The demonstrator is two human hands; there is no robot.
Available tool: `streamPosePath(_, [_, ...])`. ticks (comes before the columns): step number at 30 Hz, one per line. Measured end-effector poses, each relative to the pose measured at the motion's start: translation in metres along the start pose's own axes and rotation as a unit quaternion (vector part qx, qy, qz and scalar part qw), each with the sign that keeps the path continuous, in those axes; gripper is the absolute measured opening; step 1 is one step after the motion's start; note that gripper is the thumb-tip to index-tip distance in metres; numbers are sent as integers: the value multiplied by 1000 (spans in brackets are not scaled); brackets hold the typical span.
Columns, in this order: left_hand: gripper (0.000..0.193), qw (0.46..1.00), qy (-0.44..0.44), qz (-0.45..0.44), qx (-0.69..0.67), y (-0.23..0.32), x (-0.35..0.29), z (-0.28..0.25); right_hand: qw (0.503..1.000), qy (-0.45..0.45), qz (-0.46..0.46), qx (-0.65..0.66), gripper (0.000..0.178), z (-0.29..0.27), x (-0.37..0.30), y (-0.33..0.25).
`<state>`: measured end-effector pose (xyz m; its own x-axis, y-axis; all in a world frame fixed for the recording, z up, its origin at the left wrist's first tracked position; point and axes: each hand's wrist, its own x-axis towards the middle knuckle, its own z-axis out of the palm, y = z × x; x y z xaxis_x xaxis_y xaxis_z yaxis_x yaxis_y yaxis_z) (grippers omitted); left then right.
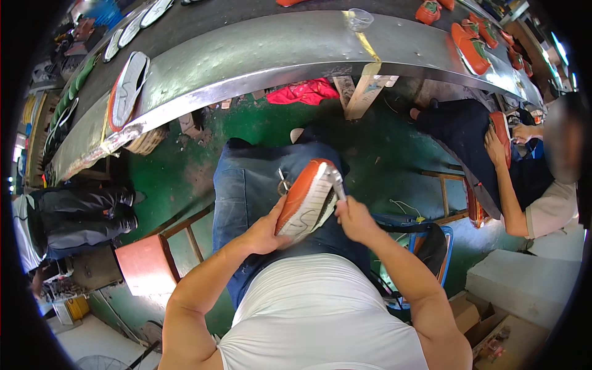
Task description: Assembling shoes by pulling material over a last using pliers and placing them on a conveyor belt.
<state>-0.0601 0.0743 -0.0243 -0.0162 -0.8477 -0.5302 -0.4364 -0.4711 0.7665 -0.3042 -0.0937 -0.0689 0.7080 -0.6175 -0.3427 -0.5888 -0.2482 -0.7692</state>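
Note:
In my lap, my left hand [266,232] is closed around an orange shoe [295,198], sole turned up toward me. The sole side is pale, with dark marks. My right hand [356,217] grips a silver metal hand tool [337,185], and its upper end meets the shoe near the toe. Whether that tool is a hammer or pincers I cannot tell. A small metal piece with a ring [283,181] shows against my jeans just left of the shoe; its kind is unclear.
A long metal-edged bench [246,55] curves across ahead. A grey-and-orange shoe [127,92] stands on its left, orange shoes [470,49] on its right. At right, a co-worker's hand [495,148] holds a red shoe [501,137]. A reddish stool [146,266] stands left.

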Motion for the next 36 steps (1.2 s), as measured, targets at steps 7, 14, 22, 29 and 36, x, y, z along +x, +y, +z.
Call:
streamPosePath(7, [111, 999, -11, -2, -36, 11, -5, -5, 978, 134, -30, 158, 40, -3, -2, -21])
streamPosePath(14, [94, 986, 136, 55, 79, 52, -38, -45, 899, 110, 75, 417, 40, -2, 1, 9])
streamPosePath(22, [56, 918, 245, 230, -210, 112, 4, -73, 950, 41, 42, 308, 31, -22, -18, 11])
streamPosePath(29, [41, 924, 300, 237, 23, -16, 44, -12, 993, -100, 18, 62, 22, -49, -38, -47])
streamPosePath(36, [15, 930, 353, 101, -9, 10, 5, 16, 975, -175, -129, -42, 41, -40, -13, -60])
